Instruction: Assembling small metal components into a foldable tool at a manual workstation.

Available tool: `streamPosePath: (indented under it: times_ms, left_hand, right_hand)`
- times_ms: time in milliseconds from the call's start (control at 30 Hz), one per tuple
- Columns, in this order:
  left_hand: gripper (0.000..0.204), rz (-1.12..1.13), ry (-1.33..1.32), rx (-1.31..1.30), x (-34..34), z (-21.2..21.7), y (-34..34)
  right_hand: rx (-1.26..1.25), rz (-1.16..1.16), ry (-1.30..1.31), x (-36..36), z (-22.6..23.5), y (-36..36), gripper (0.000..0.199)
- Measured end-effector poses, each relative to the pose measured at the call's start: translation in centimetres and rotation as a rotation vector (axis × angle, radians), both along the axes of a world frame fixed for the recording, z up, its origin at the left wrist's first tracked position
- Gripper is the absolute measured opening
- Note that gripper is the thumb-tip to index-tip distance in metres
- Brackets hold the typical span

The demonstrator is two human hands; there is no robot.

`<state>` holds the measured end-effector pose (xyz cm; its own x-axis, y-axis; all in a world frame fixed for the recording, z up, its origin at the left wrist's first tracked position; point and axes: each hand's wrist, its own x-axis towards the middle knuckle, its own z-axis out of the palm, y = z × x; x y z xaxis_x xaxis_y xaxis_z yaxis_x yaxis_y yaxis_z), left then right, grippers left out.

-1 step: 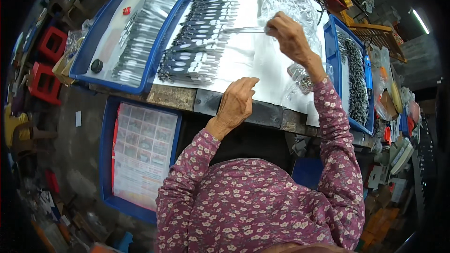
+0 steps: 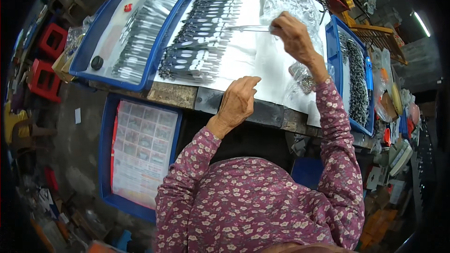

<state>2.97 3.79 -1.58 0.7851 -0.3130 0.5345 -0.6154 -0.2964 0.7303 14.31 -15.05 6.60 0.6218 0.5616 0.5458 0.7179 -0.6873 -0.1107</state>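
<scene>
My right hand (image 2: 291,35) is raised over the far middle of the white-covered table. Its fingers are pinched on a slim silvery two-pronged tool (image 2: 249,28) that looks like tweezers. The tool points left, its far end near a long row of black pieces with white ovals (image 2: 201,30) laid side by side. My left hand (image 2: 236,103) hovers at the table's front edge, fingers loosely bent and the index finger stretched to the right; I see nothing in it. A clear plastic bag (image 2: 288,2) lies behind my right hand. A smaller bag of tiny metal parts (image 2: 304,82) lies below my right wrist.
On the left stands a blue tray (image 2: 152,68) of long silvery pieces (image 2: 152,28). To the right, another blue tray (image 2: 331,47) holds many small black-and-silver parts (image 2: 355,82). A lower blue tray (image 2: 105,159) with a printed sheet (image 2: 145,150) sits before the table. Red stools (image 2: 44,79) stand at left.
My right hand and the silvery tool have shifted very slightly to the right. My left hand stays at the table's edge.
</scene>
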Motion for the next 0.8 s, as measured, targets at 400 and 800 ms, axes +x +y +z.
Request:
streamPosePath:
  times_ms: [400, 800]
  left_hand:
    - [0.021, -0.004, 0.007, -0.002, 0.2, -0.2, 0.0]
    - [0.022, -0.012, 0.038, -0.002, 0.0, 0.0, 0.1]
  right_hand:
    - [0.168, -0.052, 0.065, 3.4, 0.0, 2.9, 0.009]
    - [-0.122, -0.293, -0.104, 13.8, -1.8, 7.2, 0.015]
